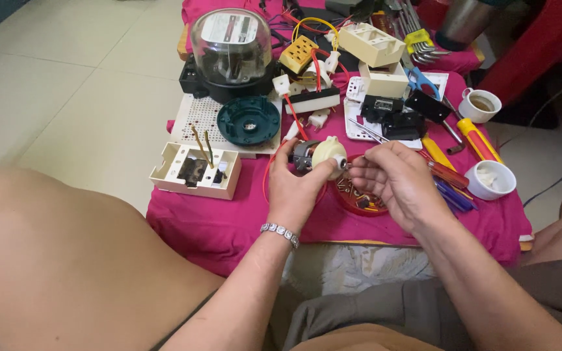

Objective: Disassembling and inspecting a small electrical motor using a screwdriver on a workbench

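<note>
Motor (319, 155), small and cream-capped, sat clamped in my left hand (292, 188), raised just above the pink cloth (229, 221). My right hand (395, 182) was pinched narrow at its shaft end, fingertips (359, 170) on something too small to make out. I judged that tiny part could slip and drop into the red dish (359, 201) of bits right under my hands, or roll off the cloth. Just right of my right hand lay screwdrivers (450, 174), and beyond them a white cup (493, 180) an elbow could tip.
</note>
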